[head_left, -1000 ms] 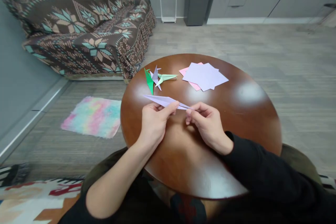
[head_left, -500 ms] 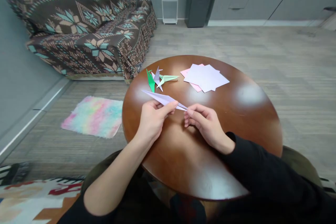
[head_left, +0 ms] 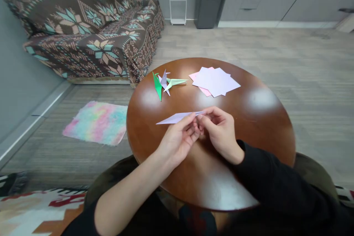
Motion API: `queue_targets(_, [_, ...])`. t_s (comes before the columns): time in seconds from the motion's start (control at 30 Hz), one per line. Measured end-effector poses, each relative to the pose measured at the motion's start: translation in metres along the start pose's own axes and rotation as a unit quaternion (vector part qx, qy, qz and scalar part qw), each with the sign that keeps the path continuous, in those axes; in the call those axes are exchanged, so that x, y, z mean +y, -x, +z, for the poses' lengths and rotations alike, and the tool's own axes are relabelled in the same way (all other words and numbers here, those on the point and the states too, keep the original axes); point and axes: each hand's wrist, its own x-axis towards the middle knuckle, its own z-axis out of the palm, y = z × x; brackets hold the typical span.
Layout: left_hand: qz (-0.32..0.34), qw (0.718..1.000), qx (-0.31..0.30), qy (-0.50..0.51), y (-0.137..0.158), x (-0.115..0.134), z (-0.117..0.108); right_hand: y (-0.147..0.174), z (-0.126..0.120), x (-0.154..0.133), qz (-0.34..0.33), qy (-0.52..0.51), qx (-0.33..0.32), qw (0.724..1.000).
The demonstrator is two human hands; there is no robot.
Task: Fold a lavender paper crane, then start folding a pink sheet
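A long, narrow folded piece of lilac paper (head_left: 174, 118) is held between my two hands above the round table. My left hand (head_left: 179, 138) pinches it near its right half, with the thumb on top. My right hand (head_left: 219, 129) grips its right end between thumb and fingertips, which hide that tip. The pointed left end sticks out free. Behind it lie a green paper crane (head_left: 157, 86), a lilac paper crane (head_left: 164, 80) and a pale green paper crane (head_left: 174, 82), close together.
Loose lilac and pink paper squares (head_left: 216, 81) lie fanned at the back of the brown table (head_left: 265, 118). Beyond stand a patterned covered sofa (head_left: 105, 40), a pastel rug (head_left: 96, 122) and a dark grey cabinet (head_left: 209, 3).
The folded paper has turned nearer to level, its left point swinging towards me. My left hand has slid right along it, close to my right hand.
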Motion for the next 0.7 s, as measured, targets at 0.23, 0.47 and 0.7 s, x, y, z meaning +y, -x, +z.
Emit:
queue_targets(0.23, [-0.001, 1.0, 0.014, 0.001, 0.0037, 0.0034, 0.0067, 0.0024, 0.0008, 0.0003, 0.003, -0.014, 0.006, 1.0])
queue_targets(0.47, [0.035, 0.999, -0.003, -0.024, 0.0014, 0.002, 0.0052, 0.0029, 0.0029, 0.0, 0.006, -0.032, 0.007, 0.999])
queue_targets(0.7, [0.16, 0.979, -0.042, -0.115, 0.0026, -0.0013, 0.0029, 0.0016, 0.0017, 0.0017, 0.049, -0.098, -0.034, 0.993])
